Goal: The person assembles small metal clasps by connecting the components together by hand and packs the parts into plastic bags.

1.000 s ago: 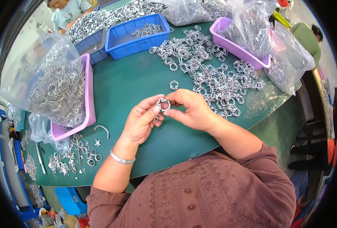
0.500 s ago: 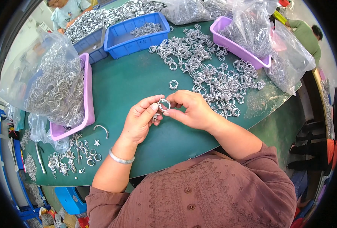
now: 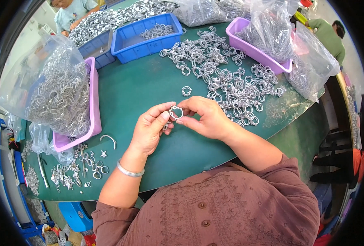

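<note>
Between my two hands, above the green table, is a silvery metal ring [image 3: 176, 112]. My left hand [image 3: 152, 126] pinches the ring's left side between thumb and fingers. Another small metal piece [image 3: 165, 126] shows at the curled lower fingers of that hand. From the right, my right hand [image 3: 204, 117] grips the ring's other edge with thumb and fingertips. A single loose ring [image 3: 186, 91] lies on the table just beyond my hands. Past it, to the right, spreads a big pile of similar rings [image 3: 235, 92].
A purple basket [image 3: 95, 98] with a bag of metal parts stands left; another purple basket [image 3: 260, 55] is far right. A blue bin [image 3: 147, 47] sits at the back. Loose rings and star pieces [image 3: 69, 174] lie front left, near a curved metal strip [image 3: 110, 139]. Another person [image 3: 73, 16] sits far left.
My hands stay in nearly the same pose, both on the ring. The whole view has shifted very slightly; nothing on the table has visibly moved.
</note>
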Tool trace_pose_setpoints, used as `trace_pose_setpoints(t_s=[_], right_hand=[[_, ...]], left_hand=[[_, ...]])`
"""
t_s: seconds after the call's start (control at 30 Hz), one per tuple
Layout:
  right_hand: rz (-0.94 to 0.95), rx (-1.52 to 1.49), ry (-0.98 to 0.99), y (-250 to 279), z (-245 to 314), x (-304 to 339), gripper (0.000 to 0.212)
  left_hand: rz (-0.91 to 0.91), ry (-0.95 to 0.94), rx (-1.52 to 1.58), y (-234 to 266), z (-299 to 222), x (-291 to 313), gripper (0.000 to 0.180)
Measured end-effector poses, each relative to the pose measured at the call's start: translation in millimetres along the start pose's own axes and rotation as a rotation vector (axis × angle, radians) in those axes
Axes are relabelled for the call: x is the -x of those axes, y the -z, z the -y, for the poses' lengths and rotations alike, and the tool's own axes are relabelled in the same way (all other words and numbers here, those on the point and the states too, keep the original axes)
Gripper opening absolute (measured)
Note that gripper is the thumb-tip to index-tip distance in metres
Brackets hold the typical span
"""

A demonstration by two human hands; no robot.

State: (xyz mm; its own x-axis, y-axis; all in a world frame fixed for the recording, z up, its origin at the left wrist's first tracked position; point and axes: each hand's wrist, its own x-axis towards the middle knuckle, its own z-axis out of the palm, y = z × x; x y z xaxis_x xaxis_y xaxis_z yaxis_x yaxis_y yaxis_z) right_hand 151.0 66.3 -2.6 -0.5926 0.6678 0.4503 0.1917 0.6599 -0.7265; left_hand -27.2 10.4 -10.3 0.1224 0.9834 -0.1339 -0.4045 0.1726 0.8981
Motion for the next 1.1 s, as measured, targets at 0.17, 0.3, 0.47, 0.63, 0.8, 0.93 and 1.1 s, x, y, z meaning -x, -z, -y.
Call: trace_pose_setpoints(t_s=[0.17,0.3,0.47,0.63,0.8,0.93,1.1], right_hand=[[-0.031,0.003,0.028,0.4,1.7,-0.5,0.025],[-0.019,0.004,0.033,1.0,1.7,-1.2,0.026],[-0.036,-0.017,0.039,-0.3,-0.6,-0.5,0.026],[-0.043,-0.017,0.037,-0.7,-2.7,-0.4,0.025],[-0.028,-0.029,0.010,-0.2,-1.2,-0.3,0.026],[-0.011,-0.019,0.019,0.1,-1.8,-0.6,0.026],[-0.009,-0.026,0.027,-0.8,-4.8,-0.1,0.026]], left_hand=[[0.006,-0.004,0.000,0.4,0.3,0.3,0.025],[0.003,0.007,0.012,0.8,0.5,0.3,0.025],[0.001,-0.005,0.006,-0.2,0.0,1.1,0.024],[-0.020,-0.025,-0.025,-3.5,-1.8,2.0,0.021],[-0.026,-0.027,-0.025,-3.5,-2.8,2.2,0.019],[-0.024,-0.035,-0.015,-4.2,-2.5,2.2,0.019],[-0.045,-0.029,-0.027,-6.1,-3.6,2.3,0.016]])
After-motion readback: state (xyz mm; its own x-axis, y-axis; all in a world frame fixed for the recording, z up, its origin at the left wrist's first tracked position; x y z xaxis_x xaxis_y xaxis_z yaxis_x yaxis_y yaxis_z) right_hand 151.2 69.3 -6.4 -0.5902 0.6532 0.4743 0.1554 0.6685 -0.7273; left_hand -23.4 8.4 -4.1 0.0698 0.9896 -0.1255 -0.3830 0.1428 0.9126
